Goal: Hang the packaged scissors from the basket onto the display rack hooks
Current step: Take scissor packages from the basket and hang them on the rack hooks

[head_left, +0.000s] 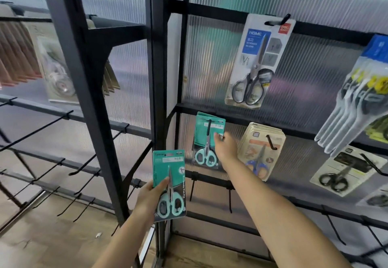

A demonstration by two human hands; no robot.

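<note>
The teal scissors pack (169,183), a light, stiff card with a slick blister, is best pinched by its card edge. The left hand (150,200) grips it so, below and left of the hung teal pack (207,139). The right hand (225,148) pinches that hung pack's right edge.

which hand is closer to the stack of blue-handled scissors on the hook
Right. The right hand reaches just left of the blue-handled scissors stack, pinching the hung teal pack. The left hand is lower and farther left.
</note>
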